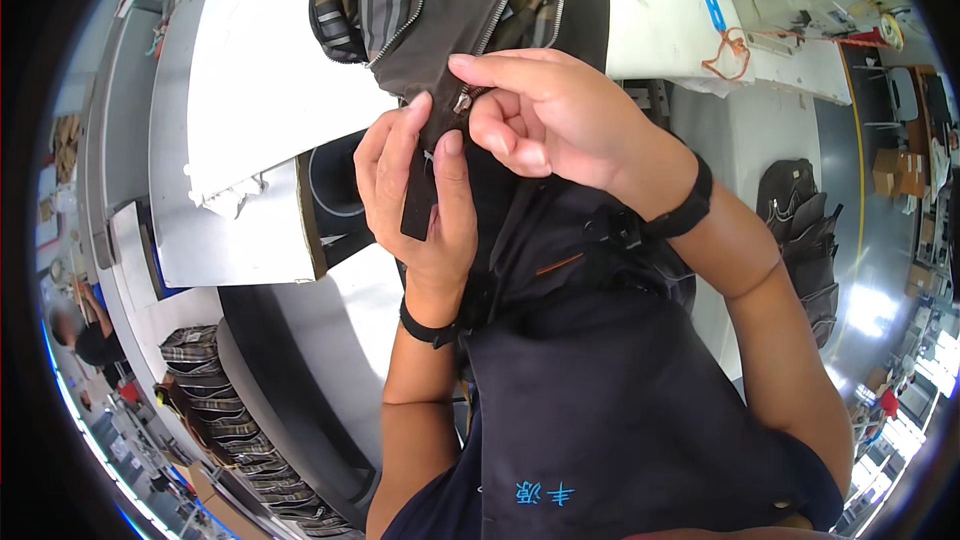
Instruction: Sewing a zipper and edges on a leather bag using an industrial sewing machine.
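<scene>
A dark brown bag piece [445, 15] with plaid lining and metal zippers lies at the top middle, partly over the white table edge. Its narrow end tapers toward me. My left hand [420, 195] grips that dark end strip between thumb and fingers. A metal zipper slider [462, 101] sits on the piece, between my two hands. My right hand [560, 115] pinches the piece's right edge beside the slider, one fingertip lying on the fabric and the other fingers curled. The exact grip under the right fingers is partly hidden.
White work table [250, 60] runs behind the piece. Blue thread snips [711, 2] and orange cord [738, 52] lie at the right. Plaid-lined pieces [240, 430] are stacked at lower left, dark bag pieces [800, 230] at right. Another person [95, 335] is at far left.
</scene>
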Action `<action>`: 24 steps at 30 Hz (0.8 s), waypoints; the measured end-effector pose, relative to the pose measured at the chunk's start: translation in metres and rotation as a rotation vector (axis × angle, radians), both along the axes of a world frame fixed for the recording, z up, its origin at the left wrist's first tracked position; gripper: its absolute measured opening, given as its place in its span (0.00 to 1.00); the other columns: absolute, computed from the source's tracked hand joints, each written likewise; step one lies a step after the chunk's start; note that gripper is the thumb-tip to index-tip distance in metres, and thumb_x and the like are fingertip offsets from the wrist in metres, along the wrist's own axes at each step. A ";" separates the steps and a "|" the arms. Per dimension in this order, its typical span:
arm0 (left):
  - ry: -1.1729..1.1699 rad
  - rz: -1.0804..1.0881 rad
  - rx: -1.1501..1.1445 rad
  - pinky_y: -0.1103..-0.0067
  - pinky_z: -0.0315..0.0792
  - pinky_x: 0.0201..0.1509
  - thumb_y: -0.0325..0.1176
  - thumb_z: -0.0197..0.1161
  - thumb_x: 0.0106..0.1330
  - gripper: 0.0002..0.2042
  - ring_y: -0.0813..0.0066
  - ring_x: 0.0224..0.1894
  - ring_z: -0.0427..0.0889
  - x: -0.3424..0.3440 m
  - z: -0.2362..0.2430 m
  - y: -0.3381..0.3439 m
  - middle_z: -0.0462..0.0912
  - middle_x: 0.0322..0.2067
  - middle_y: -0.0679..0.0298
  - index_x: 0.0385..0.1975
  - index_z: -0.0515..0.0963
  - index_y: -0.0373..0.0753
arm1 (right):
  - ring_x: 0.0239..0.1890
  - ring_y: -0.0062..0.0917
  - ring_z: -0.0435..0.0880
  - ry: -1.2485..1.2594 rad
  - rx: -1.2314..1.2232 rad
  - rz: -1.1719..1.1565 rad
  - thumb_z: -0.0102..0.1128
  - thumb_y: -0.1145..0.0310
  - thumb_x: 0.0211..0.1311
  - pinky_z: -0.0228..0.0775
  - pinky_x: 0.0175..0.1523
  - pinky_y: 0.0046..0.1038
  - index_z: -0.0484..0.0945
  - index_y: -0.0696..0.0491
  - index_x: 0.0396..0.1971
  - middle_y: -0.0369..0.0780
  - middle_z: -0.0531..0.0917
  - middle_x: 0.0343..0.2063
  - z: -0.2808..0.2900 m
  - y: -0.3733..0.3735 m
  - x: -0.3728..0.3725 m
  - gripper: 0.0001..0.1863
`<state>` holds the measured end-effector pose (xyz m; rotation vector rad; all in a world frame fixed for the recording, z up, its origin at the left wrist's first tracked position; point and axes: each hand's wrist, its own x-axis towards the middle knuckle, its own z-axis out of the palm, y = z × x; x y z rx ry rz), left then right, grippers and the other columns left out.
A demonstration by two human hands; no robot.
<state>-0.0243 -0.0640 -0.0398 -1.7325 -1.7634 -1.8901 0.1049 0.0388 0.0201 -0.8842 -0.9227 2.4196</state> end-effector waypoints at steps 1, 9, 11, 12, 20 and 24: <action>0.011 0.005 -0.011 0.74 0.76 0.51 0.17 0.68 0.63 0.18 0.64 0.51 0.81 -0.001 0.000 0.000 0.84 0.49 0.53 0.54 0.80 0.28 | 0.11 0.16 0.71 0.055 -0.052 0.035 0.56 0.55 0.77 0.62 0.16 0.20 0.76 0.57 0.31 0.38 0.79 0.15 -0.001 0.002 -0.001 0.20; -0.407 -0.082 -0.136 0.73 0.81 0.50 0.22 0.67 0.67 0.14 0.67 0.48 0.82 0.003 0.007 -0.005 0.79 0.49 0.54 0.51 0.77 0.29 | 0.15 0.13 0.72 -0.126 0.573 -0.055 0.55 0.61 0.77 0.66 0.22 0.18 0.78 0.58 0.39 0.34 0.78 0.18 0.004 -0.011 0.009 0.14; -0.628 -0.174 -0.082 0.72 0.87 0.48 0.24 0.64 0.71 0.13 0.69 0.47 0.82 0.005 0.011 -0.007 0.74 0.50 0.56 0.51 0.70 0.31 | 0.18 0.12 0.74 -0.263 0.747 -0.153 0.57 0.63 0.76 0.66 0.25 0.17 0.78 0.57 0.40 0.33 0.78 0.19 0.002 -0.017 0.010 0.11; -0.631 -0.176 -0.079 0.72 0.87 0.48 0.24 0.64 0.71 0.13 0.69 0.47 0.82 0.004 0.012 -0.009 0.74 0.50 0.56 0.51 0.70 0.31 | 0.21 0.10 0.75 -0.369 0.893 -0.234 0.58 0.66 0.75 0.67 0.27 0.15 0.77 0.57 0.41 0.31 0.77 0.20 0.000 -0.020 0.011 0.08; -0.364 -0.366 -0.249 0.77 0.73 0.58 0.19 0.68 0.64 0.24 0.73 0.49 0.79 0.010 0.000 -0.029 0.74 0.50 0.58 0.57 0.65 0.34 | 0.22 0.10 0.74 -0.478 1.023 -0.179 0.64 0.71 0.68 0.66 0.27 0.19 0.78 0.57 0.34 0.31 0.78 0.19 -0.009 -0.038 0.026 0.06; -0.390 -0.533 -0.305 0.74 0.71 0.59 0.27 0.76 0.58 0.32 0.73 0.51 0.75 0.008 -0.004 -0.036 0.70 0.53 0.59 0.60 0.64 0.36 | 0.20 0.27 0.81 -0.672 1.203 -0.216 0.64 0.71 0.59 0.71 0.28 0.27 0.77 0.56 0.28 0.39 0.82 0.17 -0.012 -0.039 0.030 0.06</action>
